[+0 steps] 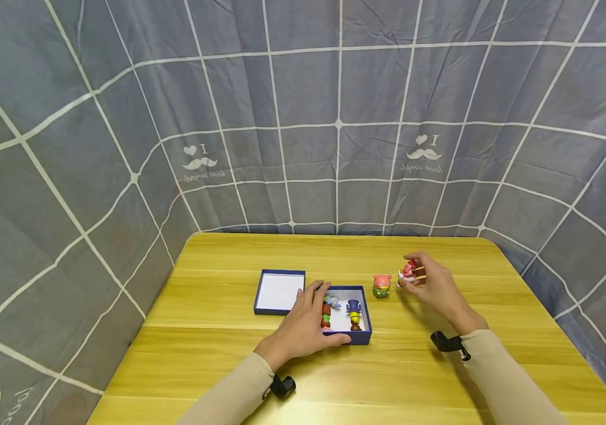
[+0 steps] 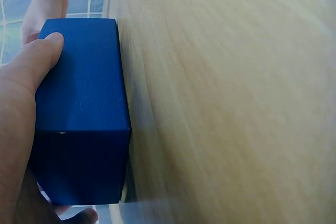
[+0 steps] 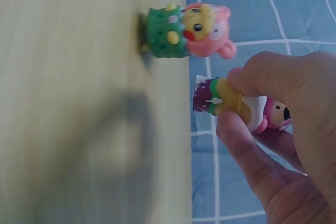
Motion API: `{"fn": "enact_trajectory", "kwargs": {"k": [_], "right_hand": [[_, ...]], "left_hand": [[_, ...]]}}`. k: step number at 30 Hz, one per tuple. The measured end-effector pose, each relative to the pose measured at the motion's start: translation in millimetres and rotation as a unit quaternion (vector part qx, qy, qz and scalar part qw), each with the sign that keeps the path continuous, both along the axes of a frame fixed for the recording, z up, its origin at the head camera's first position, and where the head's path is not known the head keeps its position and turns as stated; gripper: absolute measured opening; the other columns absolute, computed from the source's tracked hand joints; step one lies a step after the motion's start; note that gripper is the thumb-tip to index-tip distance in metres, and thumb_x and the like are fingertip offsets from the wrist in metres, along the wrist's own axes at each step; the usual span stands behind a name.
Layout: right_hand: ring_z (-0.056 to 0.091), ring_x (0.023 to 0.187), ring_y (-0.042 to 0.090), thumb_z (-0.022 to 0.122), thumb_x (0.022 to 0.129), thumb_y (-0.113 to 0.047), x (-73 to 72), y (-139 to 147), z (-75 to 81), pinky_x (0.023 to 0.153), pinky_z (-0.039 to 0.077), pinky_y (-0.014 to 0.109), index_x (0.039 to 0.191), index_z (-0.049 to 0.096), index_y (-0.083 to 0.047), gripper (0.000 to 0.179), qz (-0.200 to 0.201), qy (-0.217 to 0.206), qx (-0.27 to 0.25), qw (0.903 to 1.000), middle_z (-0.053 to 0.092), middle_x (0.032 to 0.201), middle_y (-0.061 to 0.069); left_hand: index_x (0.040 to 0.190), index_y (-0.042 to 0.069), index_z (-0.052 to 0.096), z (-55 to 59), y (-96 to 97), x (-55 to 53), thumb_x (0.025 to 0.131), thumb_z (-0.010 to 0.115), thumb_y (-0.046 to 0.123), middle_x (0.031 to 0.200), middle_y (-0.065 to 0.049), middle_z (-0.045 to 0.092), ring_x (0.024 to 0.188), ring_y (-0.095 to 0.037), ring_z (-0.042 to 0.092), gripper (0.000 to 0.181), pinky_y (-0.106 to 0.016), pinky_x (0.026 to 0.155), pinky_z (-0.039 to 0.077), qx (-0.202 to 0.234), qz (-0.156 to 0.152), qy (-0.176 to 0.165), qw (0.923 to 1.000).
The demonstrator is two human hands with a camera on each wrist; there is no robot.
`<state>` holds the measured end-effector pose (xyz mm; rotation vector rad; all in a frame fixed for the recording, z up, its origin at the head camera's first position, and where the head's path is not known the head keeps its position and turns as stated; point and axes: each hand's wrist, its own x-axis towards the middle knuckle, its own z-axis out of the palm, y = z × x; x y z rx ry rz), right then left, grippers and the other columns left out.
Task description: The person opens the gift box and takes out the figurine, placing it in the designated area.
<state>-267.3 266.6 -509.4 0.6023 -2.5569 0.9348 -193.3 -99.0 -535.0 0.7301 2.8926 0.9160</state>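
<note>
My right hand (image 1: 443,295) pinches a small toy figurine (image 3: 239,103) between thumb and fingers; it has a pink head, a white and yellow middle and a purple base. In the right wrist view it is held off the table. Beside it a second figurine (image 1: 382,285), with a pink bear-like hood and green body, stands upright on the table. My left hand (image 1: 305,327) holds the blue box (image 1: 358,337), thumb along the near wall and fingers over the left side. Inside lie several figurines, among them one with a blue top and yellow middle (image 1: 354,313).
A shallow box lid (image 1: 279,291), white inside with a blue rim, lies left of the box, close to my left fingers. The wooden table (image 1: 218,366) ends at a grey checked curtain (image 1: 308,147) behind and at both sides.
</note>
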Motion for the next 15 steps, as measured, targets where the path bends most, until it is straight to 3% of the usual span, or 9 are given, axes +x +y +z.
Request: {"fn": "enact_trajectory", "kwargs": {"k": [10,15], "right_hand": [[0.085,0.099,0.035,0.093,0.095,0.004,2.4,0.3,-11.3,0.084,0.074,0.044,0.146,0.065,0.008,0.059,-0.009,-0.052,0.004,0.9986,0.08,0.123,0.027],[0.084,0.101,0.033,0.094,0.095,0.001,3.8,0.0,-15.5,0.086,0.073,0.047,0.145,0.065,0.005,0.058,-0.015,-0.056,0.009,0.9983,0.08,0.124,0.024]], "left_hand": [[0.187,0.013,0.022,0.0,0.9,0.0,0.094,0.085,0.08,0.192,-0.017,0.024,0.176,-0.047,0.037,0.13,-0.068,0.149,0.018,0.001,0.005,-0.001,1.0],[0.187,0.012,0.022,-0.1,1.1,0.0,0.095,0.084,0.08,0.192,-0.017,0.024,0.176,-0.046,0.036,0.13,-0.067,0.149,0.017,0.0,0.004,-0.002,1.0]]}}
